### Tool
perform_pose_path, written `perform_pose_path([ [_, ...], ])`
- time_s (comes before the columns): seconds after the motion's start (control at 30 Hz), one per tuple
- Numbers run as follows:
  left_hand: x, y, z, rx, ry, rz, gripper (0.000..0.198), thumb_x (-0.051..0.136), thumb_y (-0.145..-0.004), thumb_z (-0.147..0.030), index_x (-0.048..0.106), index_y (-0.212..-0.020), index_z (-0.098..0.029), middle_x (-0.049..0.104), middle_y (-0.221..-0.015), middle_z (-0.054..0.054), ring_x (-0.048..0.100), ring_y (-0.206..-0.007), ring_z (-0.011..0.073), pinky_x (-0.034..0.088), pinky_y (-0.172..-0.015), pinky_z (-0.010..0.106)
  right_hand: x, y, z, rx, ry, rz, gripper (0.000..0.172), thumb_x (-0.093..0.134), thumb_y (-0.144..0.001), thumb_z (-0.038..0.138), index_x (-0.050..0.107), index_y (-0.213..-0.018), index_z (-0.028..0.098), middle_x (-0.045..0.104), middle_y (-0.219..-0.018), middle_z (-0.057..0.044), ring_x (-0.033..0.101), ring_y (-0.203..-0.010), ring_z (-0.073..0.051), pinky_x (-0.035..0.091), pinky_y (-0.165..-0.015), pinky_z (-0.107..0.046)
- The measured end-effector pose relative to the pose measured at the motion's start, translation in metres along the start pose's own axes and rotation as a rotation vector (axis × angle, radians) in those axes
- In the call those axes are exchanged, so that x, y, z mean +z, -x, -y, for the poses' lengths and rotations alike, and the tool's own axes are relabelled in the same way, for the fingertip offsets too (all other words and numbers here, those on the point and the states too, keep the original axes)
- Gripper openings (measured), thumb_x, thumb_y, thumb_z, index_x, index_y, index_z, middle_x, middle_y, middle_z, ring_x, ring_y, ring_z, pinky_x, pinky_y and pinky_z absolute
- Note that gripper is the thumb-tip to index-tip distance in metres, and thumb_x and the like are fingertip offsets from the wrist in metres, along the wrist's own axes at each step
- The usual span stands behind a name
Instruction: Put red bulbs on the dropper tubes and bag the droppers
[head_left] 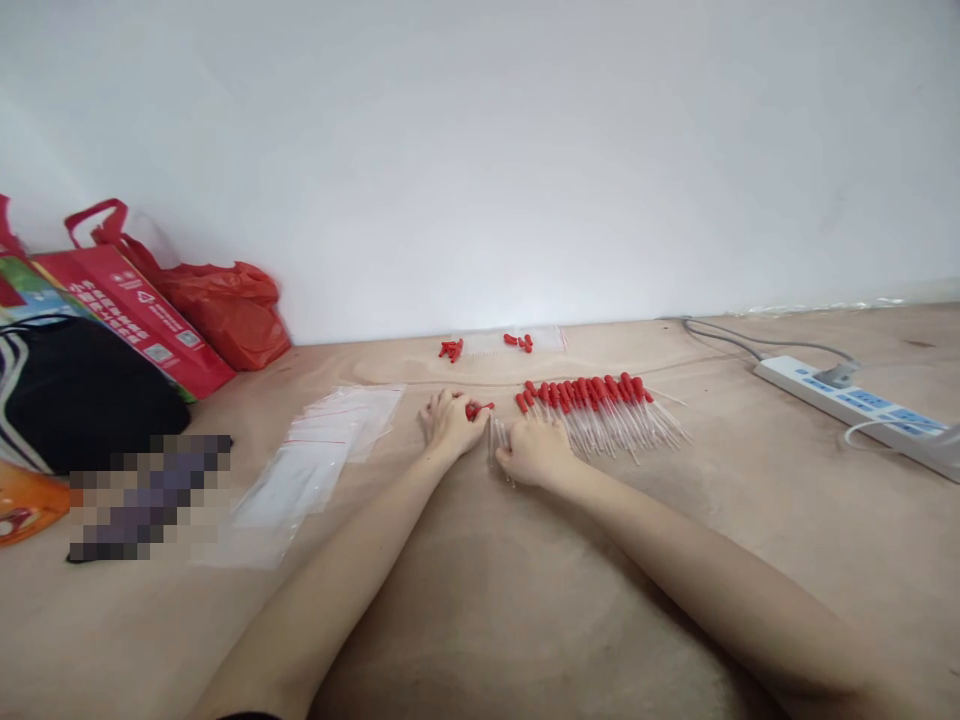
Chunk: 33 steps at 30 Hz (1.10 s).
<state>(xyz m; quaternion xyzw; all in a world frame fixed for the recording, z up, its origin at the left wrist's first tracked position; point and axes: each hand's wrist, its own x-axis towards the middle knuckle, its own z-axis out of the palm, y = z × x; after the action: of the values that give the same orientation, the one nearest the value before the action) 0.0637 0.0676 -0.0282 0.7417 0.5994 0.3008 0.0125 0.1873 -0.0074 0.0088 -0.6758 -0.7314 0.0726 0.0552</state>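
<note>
My left hand (pixel 448 422) is closed, its fingers curled round red rubber dropper bulbs (pixel 472 410) that partly show at the fingertips. Just to its right, my right hand (pixel 536 450) rests low over the table, fingers bent and closed by some thin clear tubes (pixel 493 440). The grip on the tubes is partly hidden by the hand. Beyond and right of that hand lies a row of droppers (pixel 600 405), red bulbs pointing away and clear stems pointing toward me.
Loose red bulbs (pixel 451 350) and a clear bag (pixel 480 342) lie near the wall. Clear zip bags (pixel 311 460) are fanned out at left. Further left are a red bag (pixel 225 310), a black bag (pixel 90 400) and a blurred-out object (pixel 157 500). A power strip (pixel 855 405) with cables sits right.
</note>
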Motion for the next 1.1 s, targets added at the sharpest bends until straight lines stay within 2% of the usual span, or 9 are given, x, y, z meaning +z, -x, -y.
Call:
perform_pose_path([
  [0.1, 0.003, -0.001, 0.003, 0.003, 0.014, -0.016, 0.011, 0.061, -0.069, -0.033, 0.064, -0.067, -0.022, 0.057, -0.091, 0.007, 0.048, -0.095, 0.0298, 0.033, -0.081, 0.048, 0.001, -0.002, 0.004, 0.024, -0.015, 0.006, 0.031, 0.044, -0.075, 0.032, 0.064, -0.087, 0.011, 0.065, -0.090, -0.016, 0.060, -0.084, -0.025, 0.035, -0.078, -0.040],
  [0.23, 0.001, 0.000, 0.004, 0.023, 0.054, -0.089, 0.011, 0.058, -0.072, -0.031, 0.063, -0.073, -0.021, 0.058, -0.088, 0.006, 0.049, -0.093, 0.0283, 0.035, -0.080, 0.045, 0.001, -0.006, 0.003, 0.025, -0.034, -0.011, 0.029, 0.043, -0.076, 0.031, 0.064, -0.082, 0.013, 0.066, -0.086, -0.014, 0.060, -0.083, -0.026, 0.035, -0.077, -0.040],
  [0.37, -0.011, 0.010, 0.002, 0.086, 0.121, -0.142, 0.010, 0.054, -0.077, -0.026, 0.059, -0.079, -0.019, 0.060, -0.085, 0.005, 0.051, -0.090, 0.0227, 0.037, -0.081, 0.037, -0.001, -0.006, -0.014, 0.007, -0.081, -0.086, 0.025, 0.040, -0.079, 0.028, 0.061, -0.076, 0.014, 0.066, -0.082, -0.012, 0.059, -0.079, -0.023, 0.037, -0.068, -0.032],
  [0.47, -0.026, 0.030, 0.006, 0.171, 0.191, -0.119, 0.007, 0.054, -0.076, -0.024, 0.056, -0.079, -0.018, 0.061, -0.081, 0.002, 0.054, -0.083, 0.0183, 0.039, -0.078, 0.031, 0.002, 0.001, -0.039, -0.124, -0.161, -0.219, 0.020, 0.040, -0.081, 0.023, 0.057, -0.079, 0.013, 0.064, -0.082, -0.010, 0.058, -0.073, -0.017, 0.035, -0.062, -0.026],
  [0.53, -0.036, 0.045, 0.011, 0.282, 0.264, -0.063, 0.006, 0.051, -0.078, -0.023, 0.054, -0.080, -0.018, 0.061, -0.079, 0.001, 0.055, -0.079, 0.0169, 0.039, -0.076, 0.031, 0.008, 0.010, -0.058, -0.255, -0.185, -0.328, 0.018, 0.040, -0.083, 0.023, 0.056, -0.080, 0.014, 0.063, -0.080, -0.008, 0.056, -0.069, -0.015, 0.034, -0.062, -0.026],
  [0.63, -0.047, 0.064, 0.014, 0.456, 0.254, 0.046, 0.015, 0.044, -0.083, -0.023, 0.054, -0.094, -0.019, 0.062, -0.087, 0.003, 0.054, -0.084, 0.0168, 0.038, -0.078, 0.032, 0.018, 0.025, -0.078, -0.451, -0.100, -0.536, 0.019, 0.039, -0.085, 0.020, 0.057, -0.088, 0.014, 0.063, -0.076, -0.005, 0.054, -0.068, -0.015, 0.032, -0.072, -0.031],
  [0.73, -0.050, 0.072, 0.009, 0.577, 0.181, 0.080, 0.023, 0.040, -0.086, -0.020, 0.052, -0.105, -0.021, 0.063, -0.091, 0.003, 0.054, -0.088, 0.0169, 0.034, -0.084, 0.035, 0.025, 0.037, -0.082, -0.601, -0.002, -0.689, 0.023, 0.038, -0.085, 0.015, 0.057, -0.098, 0.015, 0.062, -0.071, -0.003, 0.052, -0.066, -0.013, 0.028, -0.079, -0.034],
  [0.9, -0.046, 0.073, -0.004, 0.640, 0.124, 0.050, 0.014, 0.046, -0.085, -0.023, 0.059, -0.088, -0.021, 0.066, -0.082, 0.000, 0.056, -0.081, 0.0152, 0.027, -0.092, 0.038, 0.029, 0.041, -0.072, -0.718, 0.069, -0.769, 0.023, 0.043, -0.081, 0.012, 0.060, -0.097, 0.016, 0.060, -0.063, 0.001, 0.050, -0.061, -0.011, 0.026, -0.080, -0.035],
  [1.1, -0.046, 0.073, -0.005, 0.650, 0.128, 0.016, 0.013, 0.047, -0.085, -0.026, 0.059, -0.083, -0.021, 0.066, -0.077, -0.001, 0.057, -0.077, 0.0141, 0.027, -0.092, 0.037, 0.031, 0.041, -0.070, -0.725, 0.076, -0.782, 0.024, 0.044, -0.079, 0.012, 0.060, -0.098, 0.017, 0.060, -0.062, 0.001, 0.049, -0.060, -0.011, 0.026, -0.081, -0.035],
])
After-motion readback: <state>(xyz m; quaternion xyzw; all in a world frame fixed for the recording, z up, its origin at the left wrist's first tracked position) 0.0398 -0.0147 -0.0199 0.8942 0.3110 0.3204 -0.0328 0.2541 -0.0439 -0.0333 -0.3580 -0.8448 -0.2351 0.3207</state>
